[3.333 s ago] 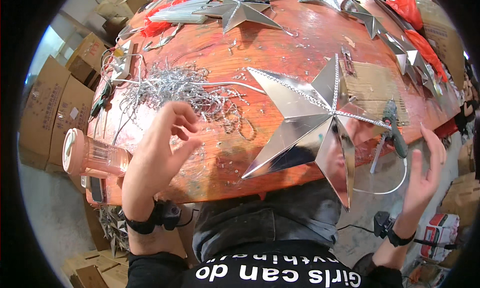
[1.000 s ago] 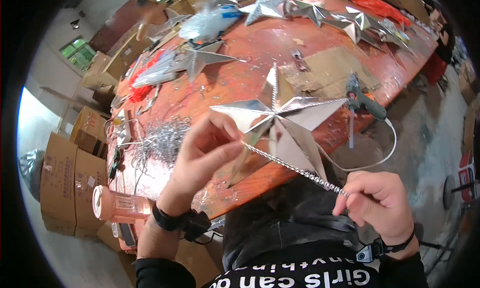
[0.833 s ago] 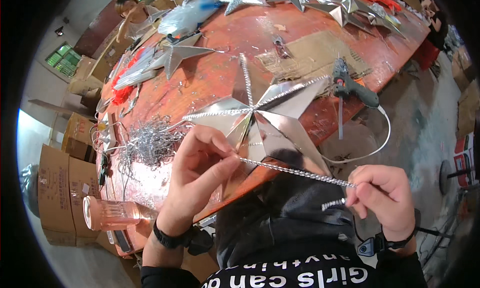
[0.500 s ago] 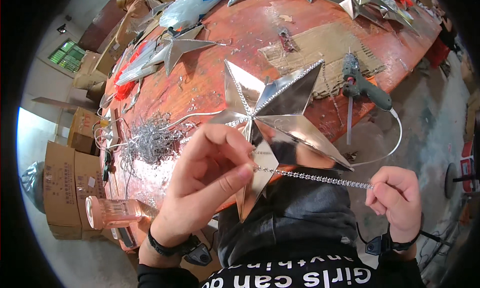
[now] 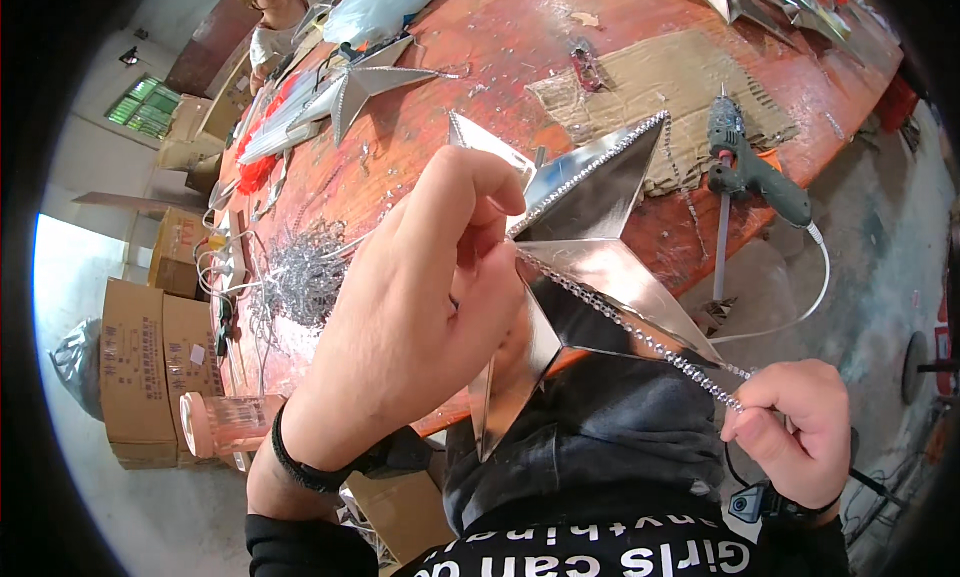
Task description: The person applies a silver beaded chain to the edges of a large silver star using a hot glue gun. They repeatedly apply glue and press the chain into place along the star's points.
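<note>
A shiny silver star [image 5: 585, 202] is in front of me at the table's near edge, its lower points over my lap. A strip of rhinestone chain [image 5: 650, 337] slants across its lower right point. My left hand [image 5: 420, 287] is closed at the star's centre, fingertips pinching the chain's upper end; the hand hides the centre and a left point. Out to the right, my right hand [image 5: 795, 427] pinches the chain's other part between thumb and finger, with a short loop there. Rhinestones line the ridge of the upper right point.
A glue gun [image 5: 740, 167] with a white cord lies beside flattened cardboard [image 5: 660, 87] on the red table [image 5: 480, 77]. A silver tangle [image 5: 305, 277], another star [image 5: 370, 87] and a pink-lidded jar [image 5: 230, 422] are to the left. A person [image 5: 275, 27] is at the far left.
My left hand has moved up to the star's centre with the chain end. The chain now slants over the lower right point. My right hand has lowered slightly.
</note>
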The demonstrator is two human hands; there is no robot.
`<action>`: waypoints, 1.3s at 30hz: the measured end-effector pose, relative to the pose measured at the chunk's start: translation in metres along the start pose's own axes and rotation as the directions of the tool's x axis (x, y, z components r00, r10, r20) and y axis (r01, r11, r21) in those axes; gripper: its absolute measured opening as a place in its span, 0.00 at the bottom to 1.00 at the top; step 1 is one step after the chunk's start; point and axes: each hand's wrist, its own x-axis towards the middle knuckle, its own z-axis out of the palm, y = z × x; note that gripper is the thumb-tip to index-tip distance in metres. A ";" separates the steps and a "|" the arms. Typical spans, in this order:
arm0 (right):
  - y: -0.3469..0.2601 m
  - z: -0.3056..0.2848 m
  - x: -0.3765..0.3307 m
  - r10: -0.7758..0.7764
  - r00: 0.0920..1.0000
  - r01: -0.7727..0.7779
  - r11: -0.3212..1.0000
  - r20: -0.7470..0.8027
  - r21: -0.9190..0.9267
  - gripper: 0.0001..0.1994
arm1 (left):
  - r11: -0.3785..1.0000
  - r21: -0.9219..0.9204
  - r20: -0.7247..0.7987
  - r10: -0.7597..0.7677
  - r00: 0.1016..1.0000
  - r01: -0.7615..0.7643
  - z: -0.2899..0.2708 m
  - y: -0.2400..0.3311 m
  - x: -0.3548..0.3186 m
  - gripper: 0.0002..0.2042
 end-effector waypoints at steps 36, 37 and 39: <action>0.002 -0.011 -0.004 0.353 0.933 -0.360 0.921 0.074 0.149 0.07 | 0.692 0.568 0.013 0.534 0.845 -0.446 -0.002 -0.029 -0.011 0.18; 0.003 -0.011 -0.003 0.372 0.925 -0.379 0.912 0.072 0.156 0.07 | 0.693 0.566 0.012 0.534 0.845 -0.446 0.000 -0.029 -0.010 0.18; 0.006 -0.011 -0.004 0.401 0.913 -0.408 0.895 0.075 0.179 0.08 | 0.691 0.572 0.016 0.530 0.848 -0.442 -0.001 -0.029 -0.010 0.19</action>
